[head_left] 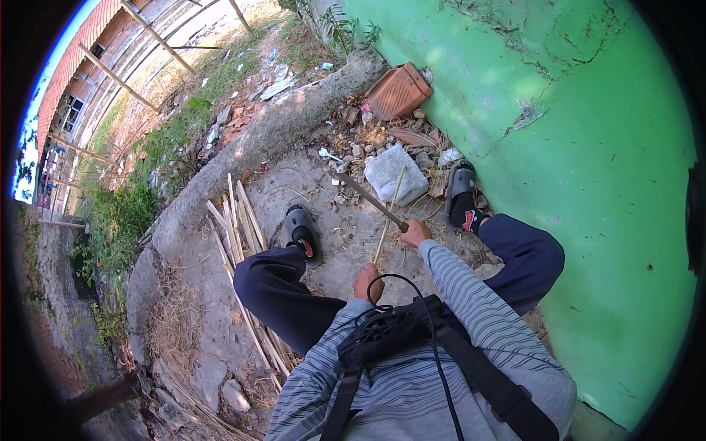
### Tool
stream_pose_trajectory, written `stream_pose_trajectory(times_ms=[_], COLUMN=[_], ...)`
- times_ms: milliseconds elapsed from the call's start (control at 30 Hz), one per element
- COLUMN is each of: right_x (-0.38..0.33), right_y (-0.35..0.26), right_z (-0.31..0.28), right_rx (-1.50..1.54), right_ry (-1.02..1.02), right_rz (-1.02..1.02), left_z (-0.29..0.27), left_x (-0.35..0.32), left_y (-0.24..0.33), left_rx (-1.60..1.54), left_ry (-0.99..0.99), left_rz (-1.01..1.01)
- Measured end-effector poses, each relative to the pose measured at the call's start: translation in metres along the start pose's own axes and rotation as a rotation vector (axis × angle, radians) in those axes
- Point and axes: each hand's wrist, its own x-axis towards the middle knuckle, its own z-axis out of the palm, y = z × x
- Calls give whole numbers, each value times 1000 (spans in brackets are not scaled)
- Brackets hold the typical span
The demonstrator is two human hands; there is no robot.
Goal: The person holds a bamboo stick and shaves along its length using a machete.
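My left hand (pixel 368 283) is closed around the near end of a thin bamboo strip (pixel 384 233). The strip runs away from me, and its far end lies over a pale stone block (pixel 390 170). In my right hand (pixel 416 234) is the handle of a long-bladed machete (pixel 371 200). Its blade points forward and left, passing just left of the block and appearing to cross close to the strip; whether they touch I cannot tell. My feet, in dark clogs, stand either side: the left shoe (pixel 300 229) and the right shoe (pixel 461 184).
Several split bamboo strips (pixel 239 220) lie on the ground left of my left leg. Beyond the block are rubble (pixel 368 140) and an orange-brown plastic container (pixel 399 91). A green wall (pixel 573 206) bounds the right. A low cement ridge (pixel 257 140) curves along the left.
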Motion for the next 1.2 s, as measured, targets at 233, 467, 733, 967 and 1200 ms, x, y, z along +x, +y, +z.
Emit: stream_pose_trajectory(times_ms=[233, 467, 733, 967, 1200], right_x=[-31, -1, -33, 18, 12], right_y=[-6, 6, -8, 21, 12], right_z=[17, 0, 11, 2, -1], right_rx=[-46, 67, -80, -50, -52], right_ry=[-126, 35, -127, 55, -52], right_rz=[-249, 73, -261, 11, -59], left_z=[5, 0, 4, -5, 4], left_x=[-2, -5, -6, -3, 2], left_y=[-8, -1, -6, 6, -1], left_rx=[14, 21, 37, 20, 0], left_ry=[96, 12, 82, 2, 30], left_rz=[22, 6, 25, 33, 47])
